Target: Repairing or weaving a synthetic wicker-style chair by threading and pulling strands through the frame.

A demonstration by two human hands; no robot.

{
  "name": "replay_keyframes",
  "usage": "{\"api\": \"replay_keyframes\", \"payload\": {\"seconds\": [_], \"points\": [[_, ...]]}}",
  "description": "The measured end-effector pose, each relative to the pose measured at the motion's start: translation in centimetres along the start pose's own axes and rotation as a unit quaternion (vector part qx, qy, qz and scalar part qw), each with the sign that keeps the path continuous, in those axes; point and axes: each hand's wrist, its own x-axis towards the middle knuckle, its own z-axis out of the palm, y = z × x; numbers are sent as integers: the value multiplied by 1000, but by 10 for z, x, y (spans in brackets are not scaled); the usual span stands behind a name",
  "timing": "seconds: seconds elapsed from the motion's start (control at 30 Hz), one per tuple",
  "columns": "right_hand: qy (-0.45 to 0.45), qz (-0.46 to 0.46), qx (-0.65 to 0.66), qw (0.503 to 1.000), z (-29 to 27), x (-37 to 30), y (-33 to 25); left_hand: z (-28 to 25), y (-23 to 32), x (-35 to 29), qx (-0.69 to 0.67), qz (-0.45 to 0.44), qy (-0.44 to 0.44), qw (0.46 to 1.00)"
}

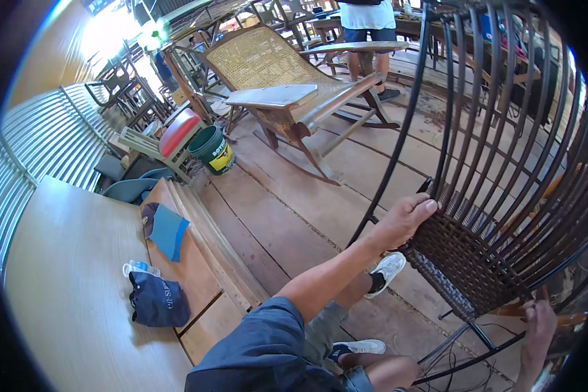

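A chair with a woven dark brown seat (pixel 470 264) and a tall back of dark bent strips stands close on the right, on a black tube frame (pixel 406 124). My left hand (pixel 405 222) is closed around the seat's left edge, with its thumb on top near the foot of the back strips. At the seat's right corner, my right hand (pixel 539 323) has its fingers drawn together against the weave. Whatever lies between those fingers is too small to make out. Thin dark strands trail on the floor below the seat.
Beyond stands a wooden rocking chair with a cane back (pixel 261 62). A green bucket (pixel 212 151) and a red cushioned chair (pixel 178 134) are left of it. A navy bag (pixel 157 300) and blue-and-dark cloth (pixel 168 234) lie on wooden boards. Another person (pixel 367 36) stands at the back.
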Motion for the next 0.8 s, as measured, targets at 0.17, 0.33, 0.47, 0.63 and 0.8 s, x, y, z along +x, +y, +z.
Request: {"api": "replay_keyframes", "payload": {"seconds": [0.17,0.33,0.47,0.63,0.8], "points": [[27,-65,-44,997,14,-13,17,3,2,0,-21,-4,9,1000],[78,-81,-39,993,33,-28,29,8,3,3,96,-7,3,995],[-1,90,167,982,14,-33,25,7,-1,-4,197,-24,55,979],[206,81,194,956,-11,-38,41,5,8,-14,131,-36,-3,991],[243,157,20,957,-19,-18,-6,4,-8,-8,82,-18,7,996]]}}
